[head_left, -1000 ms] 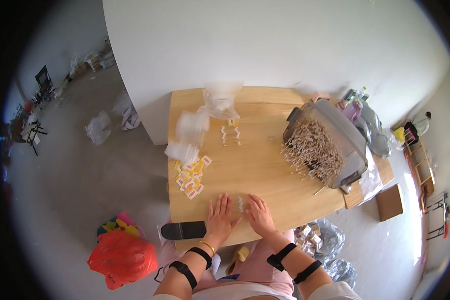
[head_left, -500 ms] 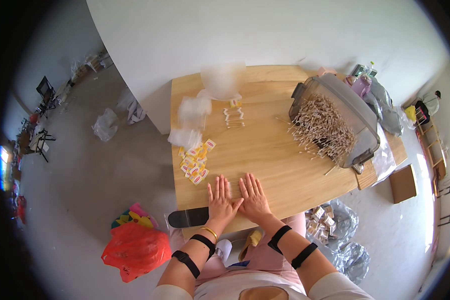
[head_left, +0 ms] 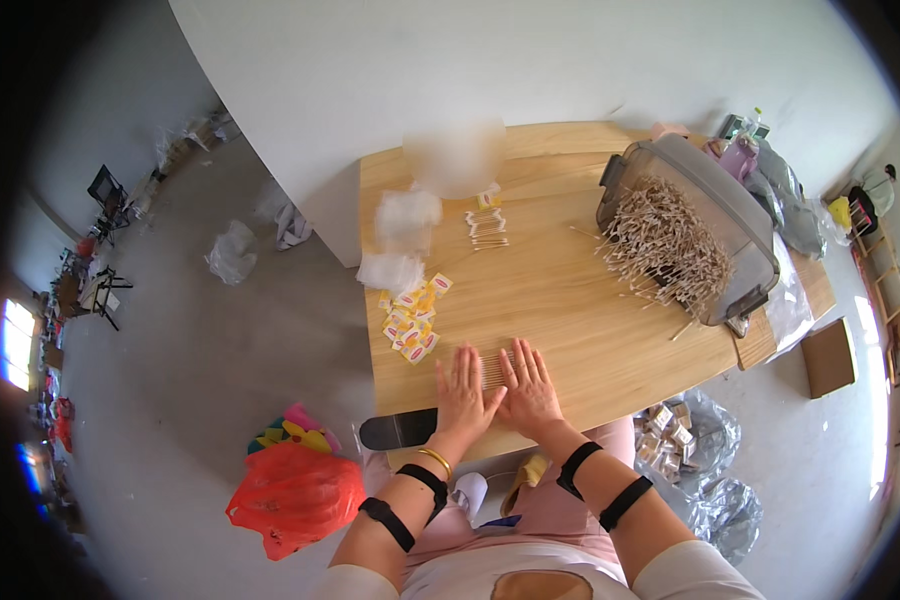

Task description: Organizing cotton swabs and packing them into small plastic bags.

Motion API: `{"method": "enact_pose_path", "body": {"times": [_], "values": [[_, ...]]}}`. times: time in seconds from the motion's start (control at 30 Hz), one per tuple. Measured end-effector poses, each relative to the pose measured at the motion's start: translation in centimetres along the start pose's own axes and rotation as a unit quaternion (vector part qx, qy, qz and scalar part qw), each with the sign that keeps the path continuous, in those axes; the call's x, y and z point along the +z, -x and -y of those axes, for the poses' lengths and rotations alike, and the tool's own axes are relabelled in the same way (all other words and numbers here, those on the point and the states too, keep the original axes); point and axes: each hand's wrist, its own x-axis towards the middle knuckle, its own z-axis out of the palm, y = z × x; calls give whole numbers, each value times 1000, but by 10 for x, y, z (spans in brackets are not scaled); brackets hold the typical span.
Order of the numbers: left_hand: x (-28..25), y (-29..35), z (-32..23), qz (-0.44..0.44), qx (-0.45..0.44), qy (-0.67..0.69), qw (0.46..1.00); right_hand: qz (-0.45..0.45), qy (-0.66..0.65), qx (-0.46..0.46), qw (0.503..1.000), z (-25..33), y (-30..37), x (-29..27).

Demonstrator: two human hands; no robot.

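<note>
Near the table's front edge, a row of cotton swabs (head_left: 492, 370) lies side by side between my two hands. My left hand (head_left: 462, 396) rests palm down along the row's left end, fingers stretched out. At the right end, my right hand (head_left: 530, 393) lies in the same way, fingers straight; the thumbs nearly meet below the row. Part of the swabs is hidden by my hands. Left of them is a pile of small yellow-and-white printed cards (head_left: 410, 325). A dark flat strip (head_left: 398, 431) sits at the table edge beside my left wrist.
On the wooden table (head_left: 540, 290), a grey plastic bin (head_left: 758, 245) lies tipped, loose cotton swabs (head_left: 665, 240) spilling out. Clear plastic bags (head_left: 405, 220) and a small swab group (head_left: 488, 230) lie farther back. Below are a red bag (head_left: 295, 490) and a bag of small packs (head_left: 670, 440).
The whole view has shifted slightly, so things appear farther right. My hands stay flat at both ends of the swab row, with little visible movement against the table.
</note>
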Motion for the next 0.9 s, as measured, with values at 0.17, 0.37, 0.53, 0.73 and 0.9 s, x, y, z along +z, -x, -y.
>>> {"method": "enact_pose_path", "body": {"times": [0.17,0.37,0.53,0.73,0.9], "values": [[3,3,-7,43,50,-5,998,-20,-15,-1,1000,-4,-1,1],[-4,4,-2,-19,56,104,993,14,0,-7,1000,-1,-4,-8],[-33,-20,57,-197,-71,53,976,14,-9,5,1000,-2,-2,-14],[-54,-30,106,-144,-115,-49,982,16,3,-1,1000,1,-2,-16],[-56,-40,113,-29,-251,-21,967,14,4,-3,1000,2,-1,-18]]}}
